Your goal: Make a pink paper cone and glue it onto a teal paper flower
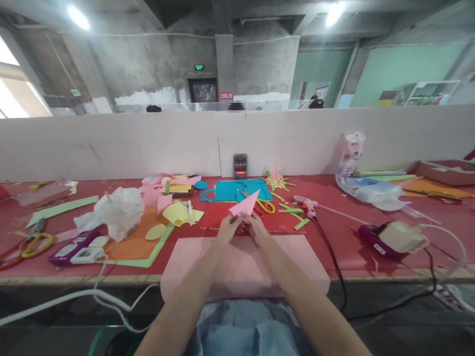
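Between my two hands is a pink paper cone [246, 203], its point tilted up to the right. My left hand [229, 228] grips the lower left side, fingers curled in. On the lower right side, my right hand [257, 227] has its fingers closed on the same cone. The fingertips meet near its base, partly hidden by the paper. Below the hands lies a large pink sheet [245, 262] over the table edge. Just beyond are a red board [213, 220], blue paper [226, 190] and yellow-handled scissors [266, 206].
A pink glue gun [307, 205] with a black cord lies right, near green paper strips [301, 222]. Purple power strips [76, 248] sit on both sides. Crumpled white plastic [120, 212] and orange paper [129, 242] lie left. A pale partition [163, 143] stands behind.
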`<state>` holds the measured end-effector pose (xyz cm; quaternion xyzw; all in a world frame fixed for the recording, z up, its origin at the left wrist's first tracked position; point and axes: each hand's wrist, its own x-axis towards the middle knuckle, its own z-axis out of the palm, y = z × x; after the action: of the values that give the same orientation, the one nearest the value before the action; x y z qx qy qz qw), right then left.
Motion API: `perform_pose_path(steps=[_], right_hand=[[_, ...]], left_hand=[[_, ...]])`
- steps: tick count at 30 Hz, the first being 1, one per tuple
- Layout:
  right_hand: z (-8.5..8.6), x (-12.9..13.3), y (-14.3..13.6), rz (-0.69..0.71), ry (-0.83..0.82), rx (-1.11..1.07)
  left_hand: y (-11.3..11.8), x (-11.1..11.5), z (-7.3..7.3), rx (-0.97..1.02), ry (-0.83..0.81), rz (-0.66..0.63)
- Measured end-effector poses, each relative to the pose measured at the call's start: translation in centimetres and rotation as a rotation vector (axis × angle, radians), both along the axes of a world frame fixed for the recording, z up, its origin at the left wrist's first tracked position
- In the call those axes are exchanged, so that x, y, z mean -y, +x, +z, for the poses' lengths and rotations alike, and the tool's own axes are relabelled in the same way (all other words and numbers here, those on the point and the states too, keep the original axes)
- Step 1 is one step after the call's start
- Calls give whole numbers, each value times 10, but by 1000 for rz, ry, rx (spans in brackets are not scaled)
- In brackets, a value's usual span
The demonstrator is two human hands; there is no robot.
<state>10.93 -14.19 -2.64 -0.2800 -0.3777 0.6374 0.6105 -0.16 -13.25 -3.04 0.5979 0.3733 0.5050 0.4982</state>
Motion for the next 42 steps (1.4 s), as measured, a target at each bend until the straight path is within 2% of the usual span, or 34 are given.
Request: perform_pose_path(steps=[27, 33, 42], right_hand=[[-6, -5, 1, 7, 18, 0], [-9, -6, 3, 12, 24, 35], [-10, -8, 3, 43, 56, 98]], left_hand=[[-1, 0, 2, 6, -19, 44], [-3, -1, 3, 66, -33, 110], [-4, -1, 3, 164, -70, 96]])
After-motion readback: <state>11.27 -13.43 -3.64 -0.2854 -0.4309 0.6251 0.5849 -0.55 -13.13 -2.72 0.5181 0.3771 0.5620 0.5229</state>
